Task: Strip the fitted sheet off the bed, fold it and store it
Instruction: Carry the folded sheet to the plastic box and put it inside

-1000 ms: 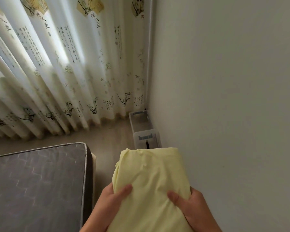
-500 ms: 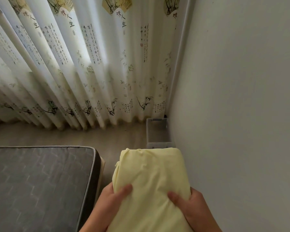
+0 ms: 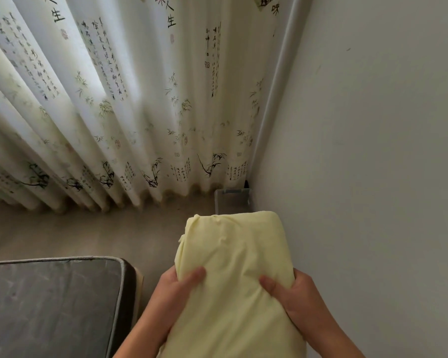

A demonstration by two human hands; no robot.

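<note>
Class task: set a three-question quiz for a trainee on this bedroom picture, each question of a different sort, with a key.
1. True or false: the left hand and the right hand both grip the folded sheet.
2. What lies to the person's left? A) a bare grey mattress B) a chair C) a sink
3. Where does the clear bin stand?
Key: 1 true. 2 A. 3 On the floor in the corner, below the curtain hem, by the wall.
</note>
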